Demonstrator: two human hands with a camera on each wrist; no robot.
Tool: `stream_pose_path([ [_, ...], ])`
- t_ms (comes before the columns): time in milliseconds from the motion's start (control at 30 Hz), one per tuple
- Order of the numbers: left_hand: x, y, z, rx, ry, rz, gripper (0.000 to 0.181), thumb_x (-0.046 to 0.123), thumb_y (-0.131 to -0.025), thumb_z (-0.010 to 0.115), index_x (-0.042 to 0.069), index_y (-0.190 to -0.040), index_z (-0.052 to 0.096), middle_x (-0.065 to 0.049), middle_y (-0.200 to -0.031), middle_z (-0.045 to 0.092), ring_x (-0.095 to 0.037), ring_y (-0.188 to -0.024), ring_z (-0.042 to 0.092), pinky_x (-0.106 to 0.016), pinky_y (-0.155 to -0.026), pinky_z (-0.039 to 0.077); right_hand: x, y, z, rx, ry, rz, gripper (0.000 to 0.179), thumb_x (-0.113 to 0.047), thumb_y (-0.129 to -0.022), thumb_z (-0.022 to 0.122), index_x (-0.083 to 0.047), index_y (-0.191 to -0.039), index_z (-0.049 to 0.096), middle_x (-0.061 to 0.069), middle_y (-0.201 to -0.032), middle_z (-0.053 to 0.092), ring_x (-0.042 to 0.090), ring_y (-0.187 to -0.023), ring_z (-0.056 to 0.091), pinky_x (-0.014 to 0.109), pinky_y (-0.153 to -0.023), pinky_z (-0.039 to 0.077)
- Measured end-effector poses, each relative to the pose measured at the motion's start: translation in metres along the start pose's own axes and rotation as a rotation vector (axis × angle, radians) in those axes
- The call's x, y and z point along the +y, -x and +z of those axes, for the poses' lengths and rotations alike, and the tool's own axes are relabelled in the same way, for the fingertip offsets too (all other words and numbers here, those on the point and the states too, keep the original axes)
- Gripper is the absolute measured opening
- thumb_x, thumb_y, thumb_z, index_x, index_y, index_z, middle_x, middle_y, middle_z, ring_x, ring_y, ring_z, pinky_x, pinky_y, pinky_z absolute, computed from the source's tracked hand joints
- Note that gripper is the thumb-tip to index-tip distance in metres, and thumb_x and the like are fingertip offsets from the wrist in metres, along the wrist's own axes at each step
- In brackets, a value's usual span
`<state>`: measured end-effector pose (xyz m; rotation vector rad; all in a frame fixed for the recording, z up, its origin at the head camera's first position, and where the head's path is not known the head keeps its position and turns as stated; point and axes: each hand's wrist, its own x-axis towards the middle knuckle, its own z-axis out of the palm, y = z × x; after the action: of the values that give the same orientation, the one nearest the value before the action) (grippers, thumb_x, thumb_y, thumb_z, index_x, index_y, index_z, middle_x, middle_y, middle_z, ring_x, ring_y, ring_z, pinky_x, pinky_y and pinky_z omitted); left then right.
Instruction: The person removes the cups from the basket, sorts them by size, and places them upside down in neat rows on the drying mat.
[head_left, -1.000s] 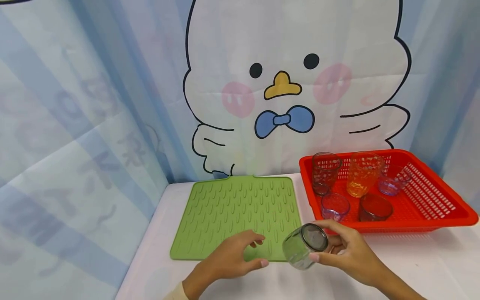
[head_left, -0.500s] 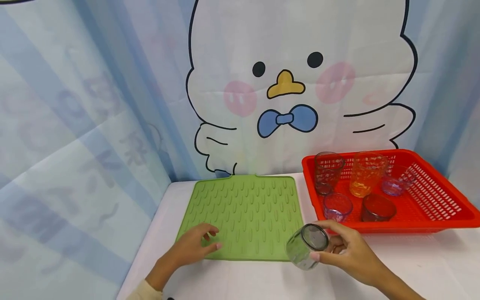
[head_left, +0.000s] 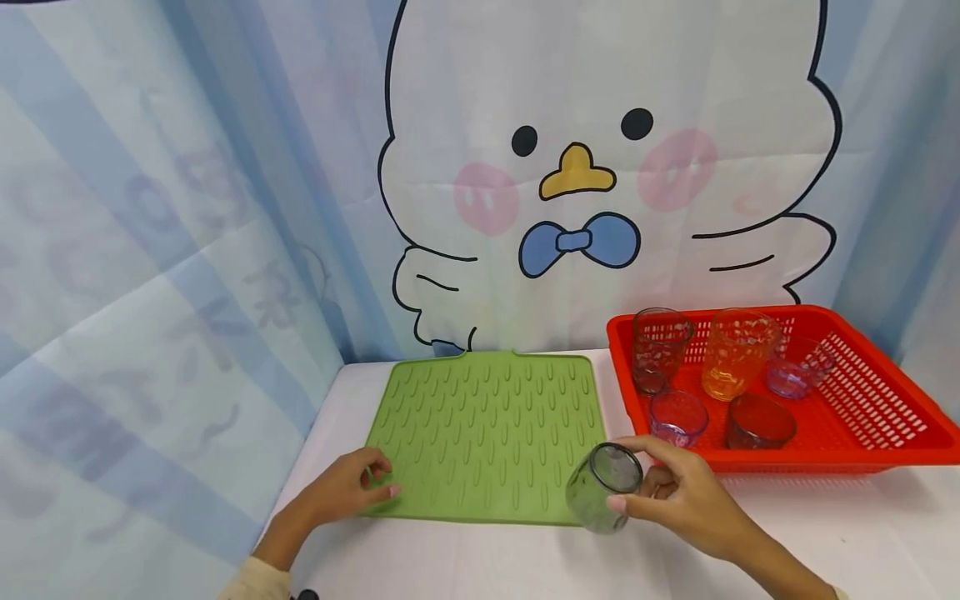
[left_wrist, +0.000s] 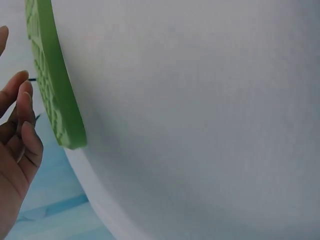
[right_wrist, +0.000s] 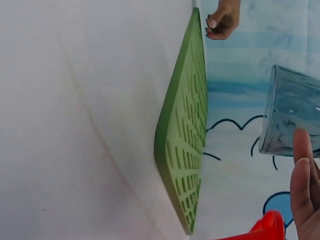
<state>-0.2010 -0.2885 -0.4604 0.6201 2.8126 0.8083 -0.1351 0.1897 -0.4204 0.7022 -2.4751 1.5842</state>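
Observation:
In the head view my right hand (head_left: 690, 500) holds a grey see-through glass (head_left: 588, 498) between thumb and fingers, over the front right corner of the green ridged mat (head_left: 487, 433). The glass is tilted, its dark-ringed end turned up. The right wrist view has the glass (right_wrist: 287, 112) above the level of the mat (right_wrist: 182, 140), with fingertips against its side. My left hand (head_left: 341, 487) holds nothing, its fingers loosely bent at the mat's front left corner. In the left wrist view these fingers (left_wrist: 31, 142) appear beside the mat's edge (left_wrist: 65, 100).
A red basket (head_left: 825, 458) stands to the right, holding several glasses, among them a tall dark one (head_left: 660, 354), an orange one (head_left: 731, 358) and a small purple one (head_left: 678, 421). A printed curtain (head_left: 570, 308) hangs behind the white table (head_left: 465, 558).
My left hand has moved left, from near the glass to the mat's front left corner. The right hand stays almost in place, still holding the glass.

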Motion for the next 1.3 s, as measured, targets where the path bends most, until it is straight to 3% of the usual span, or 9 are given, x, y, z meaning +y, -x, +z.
stream_pose_path([
  [200, -0.010, 0.003, -0.003, -0.056, 0.025, -0.032, 0.034, 0.036, -0.088, 0.077, 0.007, -0.101, 0.063, 0.000, -0.090, 0.058, -0.008, -0.078, 0.050, -0.025, -0.069, 0.045, -0.004, -0.012, 0.004, -0.023, -0.015, 0.016, 0.052, -0.017, -0.080, 0.086, -0.014, -0.127, 0.063, -0.008, -0.062, 0.059, 0.004, -0.053, 0.052, 0.023, -0.047, 0.042],
  [533, -0.012, 0.003, -0.005, -0.116, 0.082, -0.087, 0.036, 0.029, -0.086, 0.080, 0.006, -0.107, 0.061, -0.002, -0.095, 0.058, -0.014, -0.085, 0.054, -0.026, -0.073, 0.048, -0.010, -0.041, 0.025, -0.110, -0.047, 0.037, 0.052, -0.027, -0.080, 0.086, -0.018, -0.127, 0.064, -0.006, -0.059, 0.056, 0.002, -0.051, 0.048, 0.023, -0.044, 0.041],
  [700, -0.013, 0.003, -0.006, -0.115, 0.082, -0.085, 0.036, 0.025, -0.084, 0.082, 0.005, -0.106, 0.061, -0.002, -0.095, 0.059, -0.013, -0.085, 0.055, -0.026, -0.073, 0.049, -0.014, -0.059, 0.040, -0.174, -0.047, 0.064, 0.056, -0.033, -0.080, 0.086, -0.020, -0.130, 0.064, -0.005, -0.060, 0.057, 0.003, -0.051, 0.048, 0.023, -0.043, 0.041],
  [967, -0.011, 0.007, -0.004, -0.119, 0.103, -0.084, 0.034, 0.021, -0.085, 0.081, 0.004, -0.105, 0.060, -0.003, -0.092, 0.056, -0.014, -0.083, 0.052, -0.026, -0.071, 0.046, -0.014, -0.092, 0.064, -0.244, -0.095, 0.118, 0.062, -0.034, -0.081, 0.084, -0.015, -0.135, 0.060, -0.002, -0.061, 0.053, 0.005, -0.049, 0.040, 0.022, -0.043, 0.032],
  [1100, -0.011, 0.006, -0.004, -0.118, 0.098, -0.074, 0.034, 0.020, -0.085, 0.081, 0.004, -0.106, 0.060, -0.003, -0.093, 0.056, -0.014, -0.084, 0.052, -0.026, -0.072, 0.047, -0.011, -0.108, 0.076, -0.251, -0.109, 0.119, 0.062, -0.032, -0.080, 0.085, -0.017, -0.136, 0.061, 0.003, -0.093, 0.066, 0.007, -0.050, 0.043, 0.023, -0.044, 0.033],
  [1200, -0.010, 0.005, -0.005, -0.120, 0.096, -0.073, 0.034, 0.020, -0.084, 0.081, 0.004, -0.106, 0.060, -0.003, -0.093, 0.057, -0.015, -0.085, 0.053, -0.026, -0.072, 0.047, -0.008, -0.121, 0.088, -0.272, -0.110, 0.124, 0.062, -0.030, -0.080, 0.085, -0.018, -0.136, 0.061, 0.006, -0.122, 0.063, 0.009, -0.049, 0.042, 0.024, -0.045, 0.033],
  [1300, -0.009, 0.005, -0.005, -0.118, 0.095, -0.071, 0.034, 0.020, -0.084, 0.082, 0.004, -0.106, 0.060, -0.004, -0.093, 0.057, -0.016, -0.085, 0.053, -0.027, -0.072, 0.047, -0.006, -0.133, 0.099, -0.295, -0.107, 0.130, 0.064, -0.030, -0.080, 0.085, -0.018, -0.138, 0.061, 0.008, -0.131, 0.060, 0.009, -0.048, 0.042, 0.025, -0.046, 0.034],
])
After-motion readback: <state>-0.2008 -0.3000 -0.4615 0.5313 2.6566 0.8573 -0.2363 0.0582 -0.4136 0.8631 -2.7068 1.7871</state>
